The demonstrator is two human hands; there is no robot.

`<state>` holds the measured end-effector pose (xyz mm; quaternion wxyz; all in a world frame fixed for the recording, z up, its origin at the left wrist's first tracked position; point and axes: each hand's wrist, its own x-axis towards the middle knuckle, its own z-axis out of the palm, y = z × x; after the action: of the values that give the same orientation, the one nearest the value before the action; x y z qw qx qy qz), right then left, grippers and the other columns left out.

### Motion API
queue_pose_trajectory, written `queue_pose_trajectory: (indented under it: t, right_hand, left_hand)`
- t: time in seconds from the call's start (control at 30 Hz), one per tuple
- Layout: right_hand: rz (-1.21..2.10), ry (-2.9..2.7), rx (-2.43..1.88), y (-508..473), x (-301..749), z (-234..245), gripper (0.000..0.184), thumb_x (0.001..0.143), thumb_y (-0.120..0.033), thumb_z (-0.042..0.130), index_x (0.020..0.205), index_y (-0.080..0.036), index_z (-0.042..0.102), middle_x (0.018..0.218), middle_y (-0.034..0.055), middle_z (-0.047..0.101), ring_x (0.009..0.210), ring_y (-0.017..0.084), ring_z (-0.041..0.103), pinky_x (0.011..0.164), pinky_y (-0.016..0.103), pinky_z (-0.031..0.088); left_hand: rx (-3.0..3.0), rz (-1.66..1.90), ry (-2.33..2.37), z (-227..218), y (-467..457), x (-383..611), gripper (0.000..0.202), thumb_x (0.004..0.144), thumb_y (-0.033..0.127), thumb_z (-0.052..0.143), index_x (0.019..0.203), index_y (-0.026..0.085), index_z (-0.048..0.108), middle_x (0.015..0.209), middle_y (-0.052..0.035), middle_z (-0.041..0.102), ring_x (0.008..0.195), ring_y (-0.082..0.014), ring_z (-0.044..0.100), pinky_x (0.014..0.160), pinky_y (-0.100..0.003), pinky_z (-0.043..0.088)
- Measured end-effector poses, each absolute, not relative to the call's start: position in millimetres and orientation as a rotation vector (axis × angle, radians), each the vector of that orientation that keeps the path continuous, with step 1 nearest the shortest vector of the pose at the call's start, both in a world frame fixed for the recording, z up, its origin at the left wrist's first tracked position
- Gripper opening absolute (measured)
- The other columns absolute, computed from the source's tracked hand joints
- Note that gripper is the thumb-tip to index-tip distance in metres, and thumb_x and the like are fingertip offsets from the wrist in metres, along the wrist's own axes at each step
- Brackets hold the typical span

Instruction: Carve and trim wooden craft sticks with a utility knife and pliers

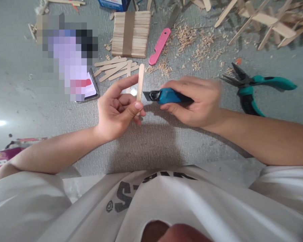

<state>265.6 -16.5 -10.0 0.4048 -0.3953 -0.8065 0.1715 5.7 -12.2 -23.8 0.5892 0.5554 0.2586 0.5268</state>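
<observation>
My left hand (117,109) pinches a wooden craft stick (140,80) between thumb and fingers, holding it upright above the grey floor mat. My right hand (195,101) is wrapped round a blue utility knife (166,96), whose dark blade end points left and nearly touches the stick's lower part. Both hands hover over the mat in front of my white shirt.
A bundle of sticks (130,33) lies at the top, with loose sticks (114,68) below it, a pink knife (160,46) and wood shavings (192,42). Teal pliers (252,88) lie at right, a phone (91,88) at left, a stick pile (267,20) top right.
</observation>
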Motion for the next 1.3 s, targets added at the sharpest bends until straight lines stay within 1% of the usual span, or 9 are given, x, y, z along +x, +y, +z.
queue_pose_trajectory:
  t: [0.13, 0.3, 0.43, 0.5, 0.63, 0.9, 1.1, 1.2, 1.3]
  right_hand:
    - [0.468, -2.083, -0.966, -17, 267, -10, 0.037, 0.108, -0.058, 0.077, 0.132, -0.03, 0.083, 0.097, 0.0073, 0.085, 0.076, 0.027, 0.074, 0.068, 0.045, 0.057]
    - [0.529, -2.142, -1.038, -17, 270, -9, 0.043, 0.109, -0.065, 0.069, 0.132, -0.031, 0.083, 0.099, 0.0083, 0.085, 0.077, 0.028, 0.076, 0.069, 0.046, 0.06]
    - [0.53, -2.153, -1.051, -17, 272, -9, 0.05, 0.111, -0.072, 0.063, 0.132, -0.031, 0.083, 0.094, 0.0073, 0.083, 0.073, 0.026, 0.073, 0.066, 0.044, 0.058]
    - [0.53, -2.151, -1.03, -16, 272, -10, 0.049, 0.111, -0.071, 0.062, 0.133, -0.032, 0.083, 0.093, 0.0065, 0.083, 0.071, 0.025, 0.071, 0.065, 0.043, 0.057]
    - [0.528, -2.14, -0.986, -17, 273, -10, 0.045, 0.111, -0.068, 0.065, 0.133, -0.034, 0.083, 0.091, 0.0055, 0.082, 0.068, 0.024, 0.069, 0.063, 0.043, 0.054]
    - [0.579, -2.15, -1.06, -17, 273, -8, 0.054, 0.11, -0.078, 0.058, 0.128, -0.033, 0.083, 0.089, 0.006, 0.081, 0.067, 0.025, 0.068, 0.064, 0.044, 0.055]
    - [0.588, -2.15, -1.016, -17, 274, -11, 0.048, 0.11, -0.073, 0.062, 0.132, -0.035, 0.082, 0.085, 0.0048, 0.079, 0.067, 0.025, 0.067, 0.063, 0.043, 0.053]
    - [0.566, -2.151, -1.026, -18, 273, -12, 0.052, 0.111, -0.076, 0.058, 0.131, -0.034, 0.082, 0.081, 0.0043, 0.077, 0.064, 0.024, 0.065, 0.061, 0.043, 0.052]
    - [0.563, -2.151, -1.047, -18, 272, -12, 0.056, 0.112, -0.078, 0.054, 0.129, -0.033, 0.083, 0.081, 0.0048, 0.078, 0.065, 0.024, 0.066, 0.061, 0.044, 0.053]
  left_hand:
    - [1.34, 1.25, 0.53, -24, -12, 6, 0.041, 0.109, 0.023, 0.083, 0.148, 0.021, 0.072, 0.078, 0.0056, 0.081, 0.056, -0.0083, 0.075, 0.046, -0.013, 0.06]
    - [1.413, 1.208, 0.602, -25, -12, 3, 0.047, 0.109, 0.034, 0.084, 0.154, 0.024, 0.071, 0.078, 0.0029, 0.079, 0.062, -0.0134, 0.079, 0.044, -0.016, 0.059]
    - [1.436, 1.259, 0.515, -28, -11, 3, 0.048, 0.11, 0.032, 0.081, 0.157, 0.03, 0.072, 0.079, 0.0043, 0.078, 0.061, -0.0118, 0.078, 0.045, -0.013, 0.057]
    - [1.454, 1.244, 0.522, -32, -10, 3, 0.049, 0.111, 0.035, 0.08, 0.159, 0.029, 0.071, 0.08, 0.004, 0.079, 0.06, -0.0109, 0.076, 0.046, -0.014, 0.057]
    - [1.476, 1.183, 0.548, -42, -6, 0, 0.057, 0.109, 0.05, 0.081, 0.159, 0.023, 0.07, 0.076, 0.0029, 0.077, 0.054, -0.0114, 0.071, 0.045, -0.017, 0.056]
    - [1.432, 1.297, 0.386, -47, -3, 6, 0.055, 0.108, 0.038, 0.085, 0.159, 0.025, 0.07, 0.077, 0.0055, 0.078, 0.053, -0.0083, 0.071, 0.045, -0.012, 0.056]
    - [1.456, 1.127, 0.573, -44, -3, -2, 0.065, 0.105, 0.06, 0.086, 0.155, 0.021, 0.07, 0.072, 0.0066, 0.074, 0.053, -0.0111, 0.073, 0.048, -0.017, 0.06]
    - [1.475, 1.096, 0.607, -38, -6, -5, 0.068, 0.105, 0.06, 0.086, 0.156, 0.02, 0.068, 0.076, 0.0055, 0.078, 0.055, -0.0124, 0.076, 0.053, -0.021, 0.066]
    - [1.459, 1.137, 0.616, -36, -9, -4, 0.063, 0.106, 0.054, 0.087, 0.156, 0.022, 0.067, 0.084, 0.0036, 0.083, 0.053, -0.0115, 0.075, 0.05, -0.019, 0.065]
